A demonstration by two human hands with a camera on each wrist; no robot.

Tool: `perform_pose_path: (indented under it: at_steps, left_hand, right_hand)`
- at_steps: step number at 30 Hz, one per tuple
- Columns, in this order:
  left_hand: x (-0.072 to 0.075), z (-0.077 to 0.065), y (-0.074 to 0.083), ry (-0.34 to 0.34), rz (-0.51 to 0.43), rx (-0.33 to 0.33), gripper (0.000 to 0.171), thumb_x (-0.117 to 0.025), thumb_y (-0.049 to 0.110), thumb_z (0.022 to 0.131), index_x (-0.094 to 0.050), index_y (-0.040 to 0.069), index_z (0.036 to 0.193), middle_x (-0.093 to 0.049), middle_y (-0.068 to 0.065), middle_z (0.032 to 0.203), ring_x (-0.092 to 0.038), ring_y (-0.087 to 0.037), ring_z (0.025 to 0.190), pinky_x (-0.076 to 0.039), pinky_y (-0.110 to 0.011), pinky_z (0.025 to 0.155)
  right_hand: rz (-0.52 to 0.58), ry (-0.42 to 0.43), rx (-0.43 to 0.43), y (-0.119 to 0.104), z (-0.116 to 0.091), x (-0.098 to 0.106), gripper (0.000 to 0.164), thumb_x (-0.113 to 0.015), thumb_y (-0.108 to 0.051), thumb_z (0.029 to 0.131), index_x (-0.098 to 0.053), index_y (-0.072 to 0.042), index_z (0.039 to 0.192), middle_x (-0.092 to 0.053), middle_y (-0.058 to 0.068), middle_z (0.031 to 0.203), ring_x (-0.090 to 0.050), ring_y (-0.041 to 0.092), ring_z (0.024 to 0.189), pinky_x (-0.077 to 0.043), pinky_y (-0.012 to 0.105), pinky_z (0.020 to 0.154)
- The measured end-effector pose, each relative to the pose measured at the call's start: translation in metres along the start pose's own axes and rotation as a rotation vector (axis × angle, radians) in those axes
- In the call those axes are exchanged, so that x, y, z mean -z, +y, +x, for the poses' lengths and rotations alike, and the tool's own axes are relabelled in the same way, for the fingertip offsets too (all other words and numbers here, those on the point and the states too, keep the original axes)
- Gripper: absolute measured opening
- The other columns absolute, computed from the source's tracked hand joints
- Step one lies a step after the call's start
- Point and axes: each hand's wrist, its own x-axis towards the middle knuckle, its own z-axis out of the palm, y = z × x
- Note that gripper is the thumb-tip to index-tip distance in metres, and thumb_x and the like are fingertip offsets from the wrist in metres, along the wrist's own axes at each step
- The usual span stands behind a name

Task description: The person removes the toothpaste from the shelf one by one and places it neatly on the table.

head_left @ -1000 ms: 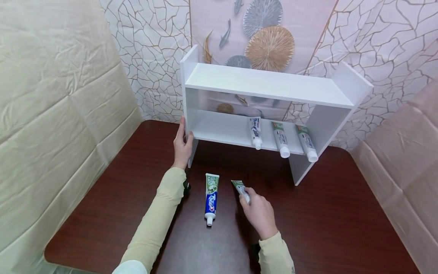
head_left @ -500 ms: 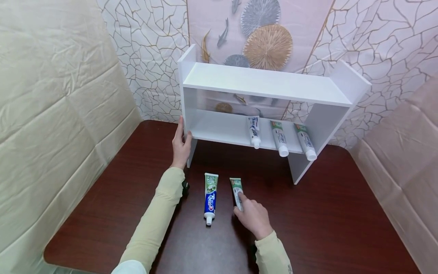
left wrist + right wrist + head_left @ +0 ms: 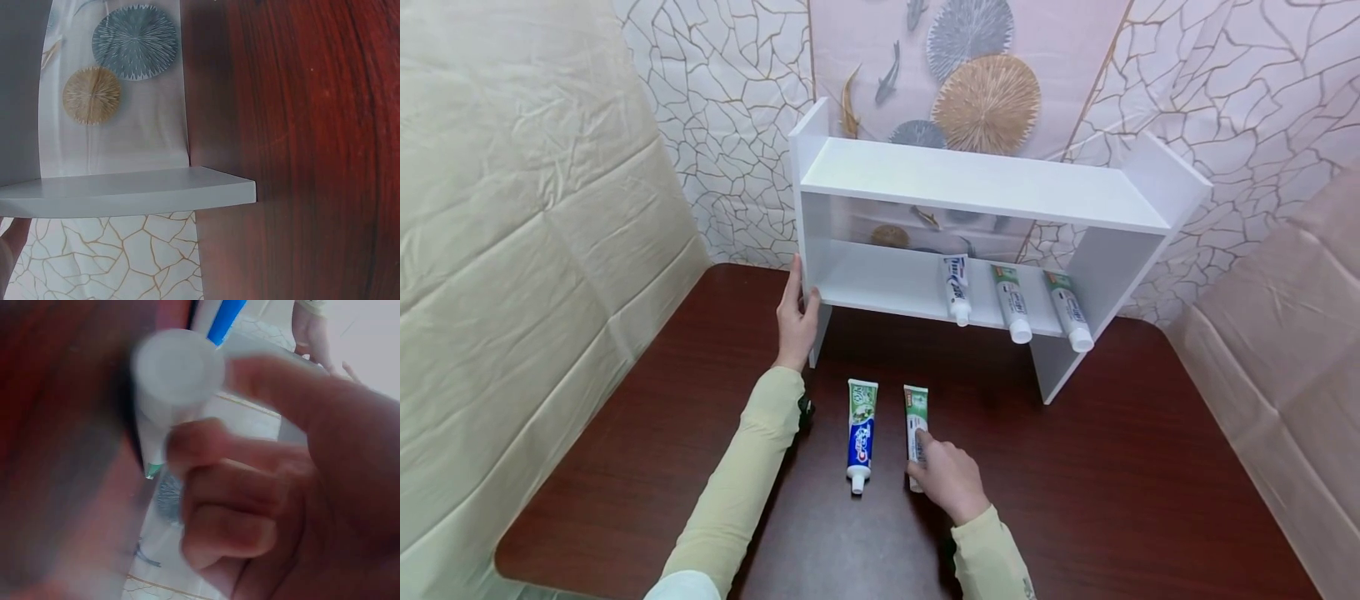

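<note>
A green and white toothpaste tube (image 3: 916, 408) lies on the dark table with its cap end toward me. My right hand (image 3: 951, 479) pinches it near the cap between thumb and forefinger, the other fingers curled in. The right wrist view shows its white cap (image 3: 178, 369) up close. Left of it lies a blue and green toothpaste tube (image 3: 861, 433), apart from both hands. My left hand (image 3: 796, 323) holds the left side panel of the white shelf (image 3: 970, 179), fingers along the outside and thumb at the front edge.
On the shelf's middle board lie a white and blue tube (image 3: 957, 287) and two green and white tubes, one of them the right-hand tube (image 3: 1067, 308), caps jutting over the front edge. Behind the shelf hangs a patterned cloth (image 3: 730, 142). The wooden table (image 3: 1165, 467) extends on both sides.
My right hand has shifted slightly left and toward me. The tube in it has turned from slanted to nearly straight, in line beside the other tube. The left hand stays on the shelf.
</note>
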Motion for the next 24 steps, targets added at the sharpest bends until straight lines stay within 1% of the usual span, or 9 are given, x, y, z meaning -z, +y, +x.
perform_pose_path:
  at_steps: [3,5,7,10,13,17,19,21,24]
  left_hand:
    - [0.0,0.0,-0.003,0.003,0.001,-0.002,0.057,-0.046,0.002,0.099,-0.027,0.003,0.152,-0.029,-0.015,0.159,-0.038,-0.031,0.141,-0.044,-0.042,0.099]
    - [-0.002,0.002,-0.011,0.009,-0.009,0.001,0.057,-0.046,0.003,0.099,-0.027,0.004,0.153,-0.029,-0.012,0.159,-0.038,-0.03,0.142,-0.043,-0.046,0.099]
    - [-0.004,0.004,-0.021,0.019,-0.008,-0.003,0.057,-0.047,0.004,0.1,-0.027,0.006,0.153,-0.03,-0.009,0.16,-0.038,-0.026,0.142,-0.044,-0.044,0.098]
    - [-0.006,0.006,-0.035,0.032,-0.017,-0.017,0.057,-0.048,0.007,0.1,-0.027,0.008,0.153,-0.03,-0.006,0.16,-0.04,-0.022,0.141,-0.044,-0.037,0.094]
    - [-0.004,0.004,-0.022,0.026,-0.015,-0.027,0.056,-0.047,0.005,0.099,-0.028,0.004,0.152,-0.03,-0.013,0.158,-0.04,-0.027,0.14,-0.044,-0.038,0.092]
    - [-0.002,0.0,0.001,0.012,-0.013,-0.018,0.056,-0.046,0.001,0.098,-0.028,0.0,0.151,-0.029,-0.018,0.158,-0.04,-0.032,0.14,-0.042,-0.04,0.091]
    - [-0.002,0.0,0.001,0.016,-0.005,-0.016,0.056,-0.047,0.001,0.099,-0.028,0.001,0.152,-0.03,-0.016,0.158,-0.04,-0.03,0.14,-0.042,-0.035,0.091]
    - [-0.002,0.0,0.001,0.018,-0.004,-0.012,0.057,-0.047,0.001,0.099,-0.028,0.003,0.152,-0.03,-0.014,0.158,-0.04,-0.029,0.14,-0.042,-0.03,0.09]
    - [-0.002,-0.001,0.001,0.02,-0.005,-0.013,0.057,-0.046,0.001,0.099,-0.028,0.004,0.152,-0.03,-0.015,0.158,-0.044,-0.027,0.135,-0.041,-0.025,0.084]
  right_hand:
    - [0.021,-0.002,-0.01,0.001,0.001,-0.001,0.047,-0.073,-0.021,0.084,-0.062,0.0,0.125,-0.071,0.019,0.1,-0.06,0.018,0.064,-0.047,0.031,0.051]
    - [0.021,0.004,-0.01,0.002,0.001,-0.001,0.047,-0.074,-0.021,0.084,-0.062,-0.001,0.125,-0.071,0.018,0.099,-0.06,0.018,0.064,-0.047,0.032,0.052]
    - [0.013,0.008,-0.001,0.002,0.002,-0.001,0.047,-0.074,-0.021,0.083,-0.062,-0.001,0.124,-0.071,0.018,0.097,-0.059,0.018,0.063,-0.047,0.032,0.052]
    - [0.011,0.005,0.012,0.003,0.002,0.0,0.046,-0.073,-0.021,0.084,-0.061,-0.002,0.124,-0.071,0.017,0.094,-0.058,0.017,0.06,-0.046,0.031,0.051]
    - [0.02,-0.005,0.022,0.006,0.002,0.002,0.044,-0.071,-0.02,0.086,-0.061,-0.002,0.125,-0.071,0.017,0.093,-0.056,0.016,0.058,-0.044,0.03,0.049]
    - [0.039,0.001,0.033,0.009,0.004,0.004,0.039,-0.068,-0.02,0.088,-0.063,-0.003,0.123,-0.072,0.015,0.091,-0.054,0.013,0.056,-0.042,0.028,0.049]
    - [0.047,0.016,0.036,0.009,0.005,0.005,0.038,-0.068,-0.019,0.088,-0.063,-0.002,0.122,-0.072,0.014,0.089,-0.054,0.014,0.056,-0.043,0.029,0.05]
    - [0.054,0.033,0.043,0.009,0.006,0.006,0.038,-0.068,-0.019,0.088,-0.062,-0.002,0.122,-0.072,0.015,0.09,-0.058,0.016,0.059,-0.047,0.031,0.052]
    - [0.064,0.06,0.062,0.008,0.006,0.007,0.038,-0.069,-0.019,0.088,-0.062,-0.003,0.122,-0.072,0.016,0.094,-0.064,0.018,0.066,-0.052,0.035,0.058]
